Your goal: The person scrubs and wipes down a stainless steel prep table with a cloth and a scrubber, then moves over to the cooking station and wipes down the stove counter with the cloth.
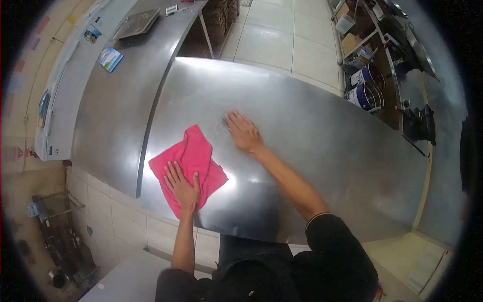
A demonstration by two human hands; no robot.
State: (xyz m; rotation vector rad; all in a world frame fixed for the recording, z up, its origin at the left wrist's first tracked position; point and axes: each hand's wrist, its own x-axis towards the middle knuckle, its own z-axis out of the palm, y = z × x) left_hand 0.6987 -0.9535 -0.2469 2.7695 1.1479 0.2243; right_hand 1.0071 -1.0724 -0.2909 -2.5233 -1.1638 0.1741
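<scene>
The surface is a broad sheet of smooth, grey metal, brightly glossy towards its far left corner and dull towards its right edge. A pink cloth lies spread on it close to the left edge, rumpled and folded over at its far end, with its lowest corner near the near edge. Farther in from the left edge, the right grip rests palm down on the metal, a small dark patch beside its fingertips.

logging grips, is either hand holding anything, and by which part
The left hand rests flat on the pink cloth, not gripping it; whether the right hand holds anything cannot be told.
</scene>
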